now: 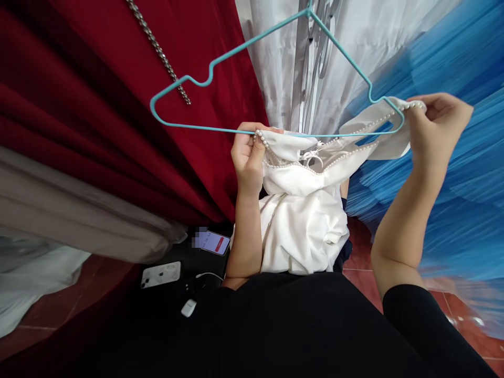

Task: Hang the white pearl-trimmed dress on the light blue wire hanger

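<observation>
White garment (303, 226): smooth cloth, bunched in soft folds over the lap; neckline edged with round, pearl-like beads; upper part stretched between both hands.
Left hand (249, 152): thumb and fingers pinching the beaded edge.
Right hand (439, 123): gripping the opposite beaded end.
Turquoise hanger (260, 39): slim, notched shoulders; right end overlapping the strap, lower bar crossing before the neckline; whether looped through, cannot tell.
Drapes: red cloth (192, 168) with glittering chain (157, 50), left; frothy blue tulle (452, 157), right.
Black surface (157, 304): two phones (161, 274), small white case (188, 308); left forearm beside them.
</observation>
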{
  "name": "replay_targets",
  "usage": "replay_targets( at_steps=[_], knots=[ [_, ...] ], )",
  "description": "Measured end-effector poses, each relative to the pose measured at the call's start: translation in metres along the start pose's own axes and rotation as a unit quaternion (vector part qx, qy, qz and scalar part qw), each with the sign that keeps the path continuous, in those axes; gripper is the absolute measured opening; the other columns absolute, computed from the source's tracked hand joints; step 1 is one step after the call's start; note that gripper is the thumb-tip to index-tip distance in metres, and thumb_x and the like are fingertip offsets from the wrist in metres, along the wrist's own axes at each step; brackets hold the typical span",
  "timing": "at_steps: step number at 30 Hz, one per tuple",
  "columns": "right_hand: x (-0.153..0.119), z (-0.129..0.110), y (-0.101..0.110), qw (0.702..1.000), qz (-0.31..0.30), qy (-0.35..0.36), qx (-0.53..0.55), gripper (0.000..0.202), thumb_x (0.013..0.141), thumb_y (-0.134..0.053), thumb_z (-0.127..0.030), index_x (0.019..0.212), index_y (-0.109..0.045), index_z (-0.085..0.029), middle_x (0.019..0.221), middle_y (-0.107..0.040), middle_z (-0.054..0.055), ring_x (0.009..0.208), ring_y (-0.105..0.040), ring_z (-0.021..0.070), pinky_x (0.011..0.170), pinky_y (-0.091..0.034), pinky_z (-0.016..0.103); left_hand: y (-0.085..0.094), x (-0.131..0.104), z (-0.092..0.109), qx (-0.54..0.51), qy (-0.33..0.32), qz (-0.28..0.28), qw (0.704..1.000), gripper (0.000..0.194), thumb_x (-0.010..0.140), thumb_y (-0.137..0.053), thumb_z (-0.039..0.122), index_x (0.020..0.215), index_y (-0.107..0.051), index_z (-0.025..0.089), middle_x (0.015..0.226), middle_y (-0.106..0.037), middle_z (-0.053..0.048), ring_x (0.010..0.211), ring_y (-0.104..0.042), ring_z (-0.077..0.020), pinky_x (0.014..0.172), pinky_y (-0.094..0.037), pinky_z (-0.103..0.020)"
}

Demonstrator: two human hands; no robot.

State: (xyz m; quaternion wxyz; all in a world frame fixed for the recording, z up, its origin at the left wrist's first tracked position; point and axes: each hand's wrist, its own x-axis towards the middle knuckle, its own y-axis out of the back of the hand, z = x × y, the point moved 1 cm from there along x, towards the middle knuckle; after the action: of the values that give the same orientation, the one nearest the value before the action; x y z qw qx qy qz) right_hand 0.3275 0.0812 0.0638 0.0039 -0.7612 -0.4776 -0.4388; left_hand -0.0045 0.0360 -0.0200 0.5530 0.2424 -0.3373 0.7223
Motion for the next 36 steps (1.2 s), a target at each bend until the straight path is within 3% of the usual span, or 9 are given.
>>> replay_targets(
  at_steps=[3, 6, 9, 12, 16, 25, 28, 32, 36],
  knots=[
    [-0.019, 0.003, 0.015, 0.987, -0.148, -0.015, -0.065, 0.015, 0.089, -0.067, -0.017, 0.096, -0.08, -0.021, 0.081, -0.075, 0.006, 0.066, -0.061, 0.0146, 0.06, -0.04, 0.034, 0.001, 0.002, -0.006, -0.025, -0.003, -0.008, 1.0, 0.028, 0.102, -0.059, 0.054, 0.11, -0.059, 0.027, 0.104, -0.076, -0.005, 0.122, -0.073, -0.0259, 0.113, -0.057, -0.045],
    [-0.041, -0.017, 0.014, 0.947, -0.303, 0.002, -0.111, 0.018, 0.077, -0.074, -0.01, 0.087, -0.082, -0.023, 0.067, -0.071, 0.001, 0.06, -0.058, 0.0122, 0.061, -0.041, 0.033, 0.001, 0.004, -0.012, -0.024, 0.016, -0.036, 0.999, 0.03, 0.1, -0.061, 0.056, 0.109, -0.06, 0.027, 0.108, -0.077, -0.005, 0.121, -0.074, -0.0263, 0.111, -0.058, -0.045],
    [-0.061, -0.05, -0.006, 0.924, -0.361, 0.087, -0.089, 0.028, 0.081, -0.065, -0.012, 0.098, -0.081, -0.026, 0.088, -0.078, 0.001, 0.075, -0.068, 0.016, 0.072, -0.05, 0.035, 0.001, 0.005, -0.013, -0.03, 0.026, -0.046, 0.998, 0.032, 0.099, -0.062, 0.058, 0.11, -0.059, 0.028, 0.111, -0.076, -0.005, 0.12, -0.074, -0.0264, 0.109, -0.059, -0.045],
    [-0.073, -0.077, -0.034, 0.936, -0.284, 0.206, 0.01, 0.029, 0.086, -0.061, -0.017, 0.106, -0.078, -0.03, 0.112, -0.074, 0.004, 0.096, -0.07, 0.0208, 0.084, -0.057, 0.04, -0.002, 0.003, -0.008, -0.022, 0.036, -0.05, 0.998, 0.033, 0.1, -0.06, 0.06, 0.11, -0.059, 0.028, 0.112, -0.076, -0.005, 0.125, -0.072, -0.0275, 0.109, -0.059, -0.046],
    [-0.078, -0.082, -0.065, 0.965, -0.163, 0.201, 0.046, 0.031, 0.091, -0.063, -0.023, 0.119, -0.073, -0.033, 0.131, -0.067, 0.007, 0.107, -0.067, 0.0253, 0.086, -0.058, 0.045, -0.008, -0.002, 0.003, -0.002, 0.039, -0.021, 0.999, 0.033, 0.101, -0.058, 0.06, 0.11, -0.059, 0.028, 0.113, -0.076, -0.005, 0.128, -0.071, -0.0278, 0.11, -0.059, -0.047],
    [-0.074, -0.075, -0.069, 0.986, -0.082, 0.137, 0.049, 0.02, 0.097, -0.061, -0.026, 0.108, -0.077, -0.029, 0.097, -0.071, 0.003, 0.081, -0.065, 0.0189, 0.077, -0.056, 0.04, -0.011, -0.007, 0.008, -0.026, 0.041, -0.049, 0.998, 0.028, 0.1, -0.065, 0.05, 0.117, -0.064, 0.028, 0.114, -0.076, -0.006, 0.126, -0.071, -0.0255, 0.109, -0.058, -0.041],
    [-0.074, -0.077, -0.07, 0.987, -0.084, 0.133, 0.042, 0.02, 0.097, -0.061, -0.025, 0.109, -0.076, -0.029, 0.098, -0.07, 0.002, 0.081, -0.066, 0.0177, 0.077, -0.056, 0.039, 0.01, -0.008, -0.009, 0.023, 0.032, -0.013, 0.999, 0.034, 0.093, -0.075, 0.048, 0.117, -0.069, 0.025, 0.111, -0.076, -0.006, 0.112, -0.075, -0.021, 0.1, -0.059, -0.032],
    [-0.076, -0.074, -0.074, 0.987, -0.076, 0.131, 0.046, 0.018, 0.099, -0.06, -0.027, 0.11, -0.074, -0.029, 0.101, -0.069, 0.002, 0.083, -0.068, 0.0178, 0.08, -0.057, 0.04, 0.059, -0.007, -0.028, 0.134, 0.102, 0.069, 0.983, 0.019, 0.085, -0.079, 0.032, 0.095, -0.074, 0.017, 0.087, -0.075, -0.003, 0.082, -0.072, -0.0147, 0.076, -0.056, -0.025],
    [-0.078, -0.069, -0.076, 0.989, -0.083, 0.116, 0.04, 0.019, 0.101, -0.058, -0.033, 0.111, -0.073, -0.029, 0.105, -0.069, 0.005, 0.087, -0.069, 0.0202, 0.081, -0.06, 0.041, 0.097, 0.006, -0.016, 0.147, 0.052, 0.196, 0.968, 0.017, 0.077, -0.073, 0.007, 0.088, -0.069, 0.018, 0.078, -0.068, 0.003, 0.069, -0.062, -0.0096, 0.069, -0.05, -0.025]
  ],
)
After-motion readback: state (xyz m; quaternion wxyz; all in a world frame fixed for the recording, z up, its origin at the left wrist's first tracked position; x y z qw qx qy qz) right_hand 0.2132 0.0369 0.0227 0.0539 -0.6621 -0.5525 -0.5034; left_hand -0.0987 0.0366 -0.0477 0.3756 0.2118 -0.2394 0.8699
